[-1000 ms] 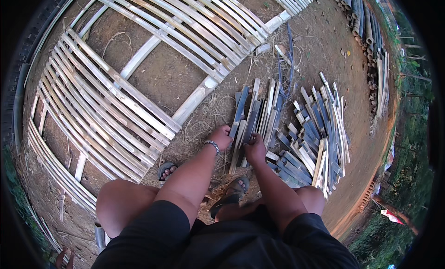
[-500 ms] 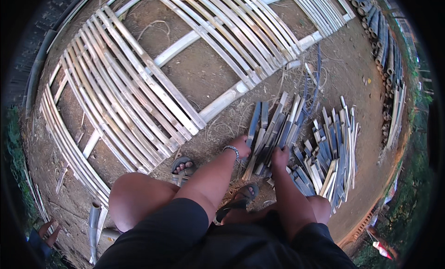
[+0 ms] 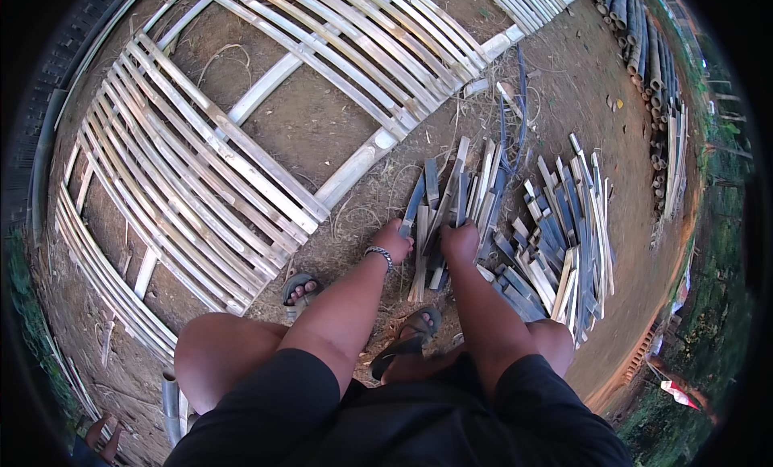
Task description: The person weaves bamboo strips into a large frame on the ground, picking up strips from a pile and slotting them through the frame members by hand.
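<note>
Head view: the slatted frame (image 3: pixel 357 171) on the ground already has rows of slats with gaps between them, but the small pile (image 3: pixel 483 182) by the hands and the big heap (image 3: pixel 568 213) to its right both lie loose, so I'd guess plenty's left. Both arms reach forward between the knees, left hand (image 3: pixel 394 241) with fingers curled round a blue-grey strip (image 3: pixel 414 203), right hand (image 3: pixel 460 243) seemingly gripping a dark strip (image 3: pixel 461 200) in the pile.
</note>
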The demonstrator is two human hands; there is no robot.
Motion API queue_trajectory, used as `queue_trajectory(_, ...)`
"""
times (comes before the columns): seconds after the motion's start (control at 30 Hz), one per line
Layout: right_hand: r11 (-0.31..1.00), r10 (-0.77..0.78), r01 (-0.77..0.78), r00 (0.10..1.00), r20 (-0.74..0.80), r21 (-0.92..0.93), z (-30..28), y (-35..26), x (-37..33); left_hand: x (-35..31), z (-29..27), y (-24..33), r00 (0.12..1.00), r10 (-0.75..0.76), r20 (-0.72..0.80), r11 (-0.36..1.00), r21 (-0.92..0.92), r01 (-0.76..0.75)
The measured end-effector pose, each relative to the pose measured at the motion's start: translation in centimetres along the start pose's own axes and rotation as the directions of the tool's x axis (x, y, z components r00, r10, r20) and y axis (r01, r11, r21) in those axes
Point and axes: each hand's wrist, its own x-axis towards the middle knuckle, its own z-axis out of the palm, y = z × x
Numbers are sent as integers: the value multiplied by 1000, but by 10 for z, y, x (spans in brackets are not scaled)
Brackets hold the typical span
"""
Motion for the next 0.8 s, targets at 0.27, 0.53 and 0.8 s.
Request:
queue_trajectory(0.27, 975, -23, -3, 993, 117, 220, 8, 31, 17, 12, 1, 0, 996, 85, -37, 969, 237, -73)
queue_trajectory(0.53, 913, -78, -9, 977, 198, 409, 13, 51, 27, 17, 0, -3, 994, 93, -49, 986, 145, -85)
queue_trajectory(0.8, 841, -131, -12, 965, 227, 540, 0, 61, 51, 3, -4, 20, 998, -46, 52, 992, -116, 52)
